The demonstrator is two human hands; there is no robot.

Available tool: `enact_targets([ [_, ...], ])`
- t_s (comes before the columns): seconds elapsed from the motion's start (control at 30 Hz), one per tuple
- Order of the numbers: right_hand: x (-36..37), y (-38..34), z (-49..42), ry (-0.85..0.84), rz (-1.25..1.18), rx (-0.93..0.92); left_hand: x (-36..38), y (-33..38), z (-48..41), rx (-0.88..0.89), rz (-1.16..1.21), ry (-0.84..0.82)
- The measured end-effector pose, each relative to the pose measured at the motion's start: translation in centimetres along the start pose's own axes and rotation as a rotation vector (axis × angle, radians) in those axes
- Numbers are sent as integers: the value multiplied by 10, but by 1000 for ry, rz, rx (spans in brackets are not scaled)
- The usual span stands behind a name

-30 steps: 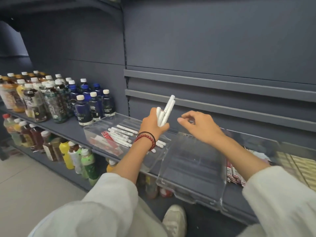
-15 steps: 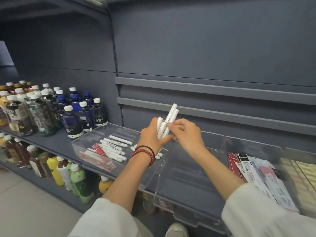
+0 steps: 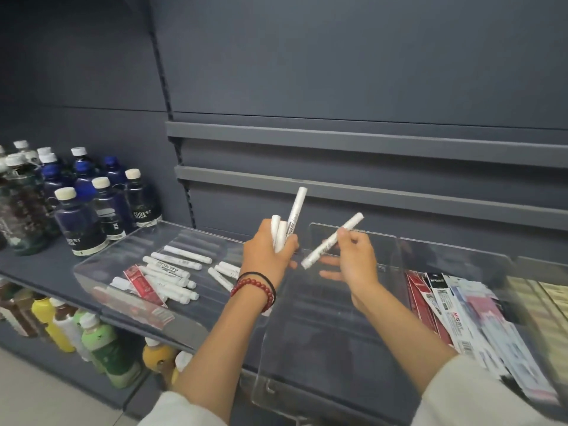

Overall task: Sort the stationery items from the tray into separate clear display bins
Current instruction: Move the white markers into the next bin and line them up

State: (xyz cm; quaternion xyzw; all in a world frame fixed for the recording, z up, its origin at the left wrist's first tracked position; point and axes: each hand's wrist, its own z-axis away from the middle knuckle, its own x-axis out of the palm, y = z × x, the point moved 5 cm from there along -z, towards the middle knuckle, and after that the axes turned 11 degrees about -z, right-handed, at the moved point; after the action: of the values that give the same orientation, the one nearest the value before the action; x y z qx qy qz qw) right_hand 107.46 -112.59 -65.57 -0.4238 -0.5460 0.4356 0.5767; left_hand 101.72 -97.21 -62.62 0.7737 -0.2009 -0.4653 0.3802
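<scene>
White marker pinched in the right grip — lower it flat into the clear bin beneath, lengthwise, while the left grip clutches the spare bundle.

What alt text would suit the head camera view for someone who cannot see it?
A person's left hand grips a bundle of white markers while the right hand pinches a single white marker above a clear bin. More loose markers lie in a clear tray on the left; packets fill a second bin on the right.
</scene>
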Motion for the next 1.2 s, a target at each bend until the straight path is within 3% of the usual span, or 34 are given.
enact_targets([
  [0.23,-14,41,-24,-5,166,180,5,-9,-5,53,-192,-42],
  [0.4,-14,56,-32,-26,517,114,-2,-11,-4,35,-163,-12],
  [0.7,9,60,-59,-21,617,-18,-1,-18,-6,28,-132,-25],
  [0.87,13,72,-70,-172,662,-20,-2,-28,-11,-8,-92,2],
  [1.07,16,69,-75,-355,977,-112,-9,-31,-15,-84,-56,107],
  [1.2,18,39,-61,-322,912,-301,-13,-27,-13,-61,-84,178],
])
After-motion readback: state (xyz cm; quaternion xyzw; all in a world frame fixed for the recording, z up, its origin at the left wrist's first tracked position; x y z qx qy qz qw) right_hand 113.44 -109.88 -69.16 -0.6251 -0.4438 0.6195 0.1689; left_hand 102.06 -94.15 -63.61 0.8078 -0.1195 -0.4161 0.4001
